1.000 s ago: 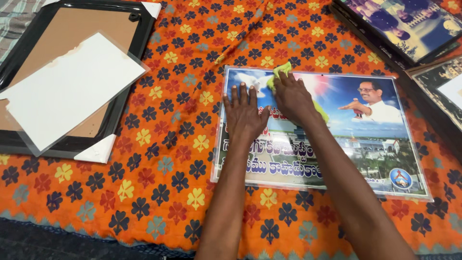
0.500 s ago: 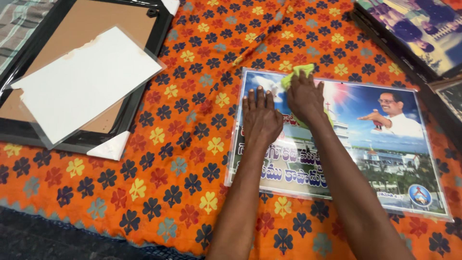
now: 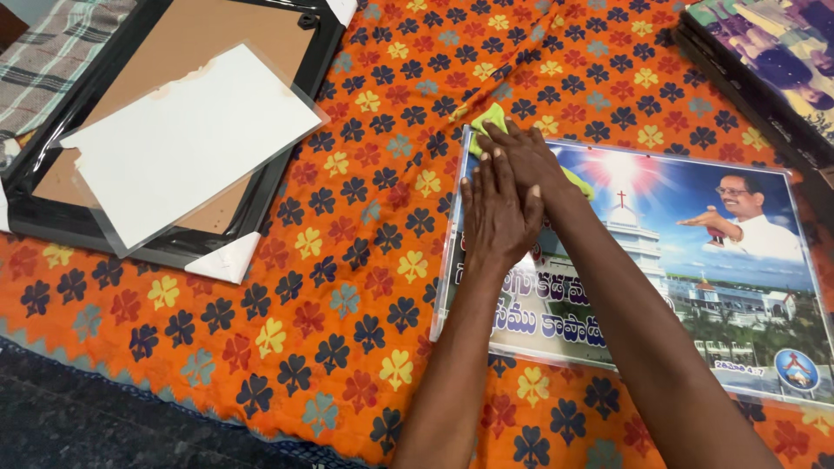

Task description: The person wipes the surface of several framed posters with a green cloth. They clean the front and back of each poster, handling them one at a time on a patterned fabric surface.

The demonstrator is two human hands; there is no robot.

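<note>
Pressing a yellow-green cloth [image 3: 486,122] under its flattened grip, the right hand [image 3: 526,161] rests on the glossy poster's [image 3: 660,260] top-left corner (poster lying on the orange flowered blanket [image 3: 347,287]), while the left hand [image 3: 497,213] lies spread flat just beside it.

Orange cloth [image 3: 347,287] with clover print covers the surface. Upper left: black frame [image 3: 287,169], brown backing board [image 3: 195,39] inside, white sheet [image 3: 187,143] lying tilted on it. Upper right: framed photograph [image 3: 764,61], partly cut off.
</note>
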